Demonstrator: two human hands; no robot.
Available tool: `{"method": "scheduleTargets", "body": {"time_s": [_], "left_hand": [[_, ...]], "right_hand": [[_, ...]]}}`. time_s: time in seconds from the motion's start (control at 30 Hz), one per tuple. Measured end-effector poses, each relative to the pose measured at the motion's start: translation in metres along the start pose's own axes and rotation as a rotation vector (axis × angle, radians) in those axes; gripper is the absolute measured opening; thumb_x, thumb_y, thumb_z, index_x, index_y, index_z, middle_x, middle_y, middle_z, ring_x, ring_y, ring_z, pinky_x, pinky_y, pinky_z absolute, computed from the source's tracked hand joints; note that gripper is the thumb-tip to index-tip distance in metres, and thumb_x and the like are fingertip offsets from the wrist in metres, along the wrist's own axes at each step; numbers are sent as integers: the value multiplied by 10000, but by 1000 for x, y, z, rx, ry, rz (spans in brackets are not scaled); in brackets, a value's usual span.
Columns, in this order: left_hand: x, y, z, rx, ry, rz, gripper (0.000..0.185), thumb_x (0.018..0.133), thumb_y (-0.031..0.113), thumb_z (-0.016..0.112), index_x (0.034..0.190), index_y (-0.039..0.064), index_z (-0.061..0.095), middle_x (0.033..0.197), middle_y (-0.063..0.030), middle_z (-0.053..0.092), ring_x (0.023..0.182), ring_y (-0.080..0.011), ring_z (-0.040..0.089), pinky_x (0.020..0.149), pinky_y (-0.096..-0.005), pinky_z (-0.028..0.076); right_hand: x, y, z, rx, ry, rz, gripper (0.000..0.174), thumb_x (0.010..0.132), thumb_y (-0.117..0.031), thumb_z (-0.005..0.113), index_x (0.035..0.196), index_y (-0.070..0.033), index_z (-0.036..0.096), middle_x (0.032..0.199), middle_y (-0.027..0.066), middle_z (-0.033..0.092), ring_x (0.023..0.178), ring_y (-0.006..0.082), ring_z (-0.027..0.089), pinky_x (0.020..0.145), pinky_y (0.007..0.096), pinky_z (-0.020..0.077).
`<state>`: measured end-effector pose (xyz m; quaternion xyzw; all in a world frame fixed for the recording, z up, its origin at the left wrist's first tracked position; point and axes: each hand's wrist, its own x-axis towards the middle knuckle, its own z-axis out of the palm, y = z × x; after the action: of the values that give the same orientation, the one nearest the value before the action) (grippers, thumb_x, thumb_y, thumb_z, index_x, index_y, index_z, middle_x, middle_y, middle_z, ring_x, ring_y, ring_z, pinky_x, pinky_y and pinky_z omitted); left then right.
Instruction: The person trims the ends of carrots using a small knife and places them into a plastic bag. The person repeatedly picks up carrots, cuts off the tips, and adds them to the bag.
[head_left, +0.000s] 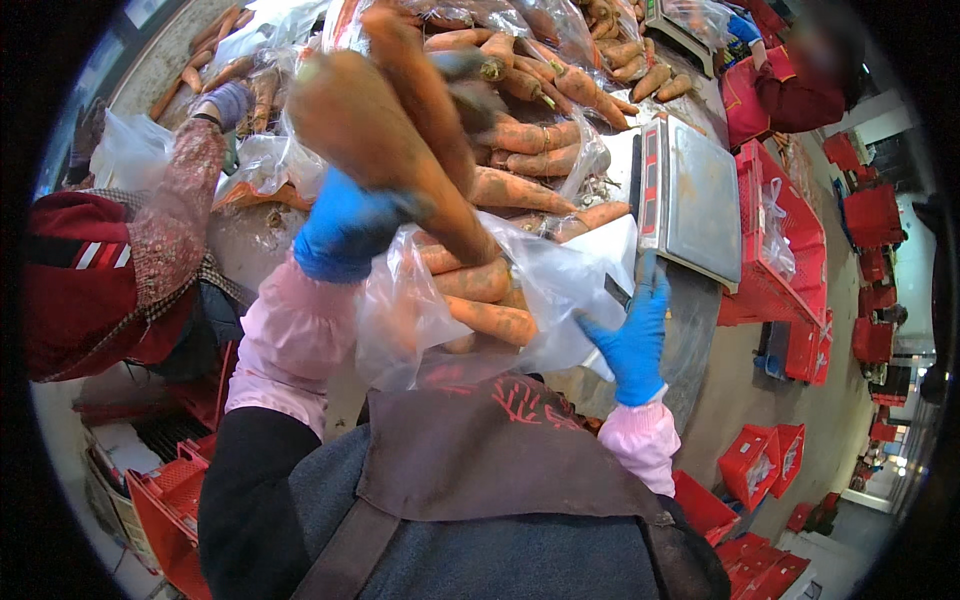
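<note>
My left hand (349, 229), in a blue glove, is raised and grips a large, soil-stained carrot (375, 135). A second long carrot (424, 97) lies alongside it, seemingly in the same grip; both are blurred. Below them is a clear plastic bag (555, 330) with its mouth open, and several carrots (487, 319) lie inside. My right hand (634, 337), also gloved in blue, is at the bag's right side with thumb and fingers spread. Its thumb lies against the plastic, while its fingertips reach the near corner of a weighing scale (701, 202).
Loose and bagged carrots (540, 142) are heaped across the table (686, 315). At left, a co-worker's gloved hand (229, 105) is among bags; another person (795, 90) is at upper right beside a second scale (679, 34). Red crates (784, 232) stand right of the table.
</note>
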<state>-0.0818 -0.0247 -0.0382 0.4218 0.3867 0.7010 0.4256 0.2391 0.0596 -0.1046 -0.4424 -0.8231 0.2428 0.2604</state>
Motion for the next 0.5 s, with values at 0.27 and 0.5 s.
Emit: {"method": "scheduleTargets", "body": {"time_s": [0.27,0.5], "left_hand": [[-9,-73,43,1003,-773,-43,653,588,180,735,1201,84,531,1161,-177,569,1058,-359,551,911,-414,441],[-31,-40,-18,1474,-662,278,625,715,324,673,1266,89,497,990,-164,631,916,-340,615,877,-440,446]], "right_hand": [[-15,-5,-14,1367,-68,737,385,770,-121,624,1132,-75,503,803,41,554,532,101,510,402,213,391],[-22,2,-11,1458,-300,702,382,769,-226,645,1097,-66,532,725,36,586,483,98,501,396,211,364]]}}
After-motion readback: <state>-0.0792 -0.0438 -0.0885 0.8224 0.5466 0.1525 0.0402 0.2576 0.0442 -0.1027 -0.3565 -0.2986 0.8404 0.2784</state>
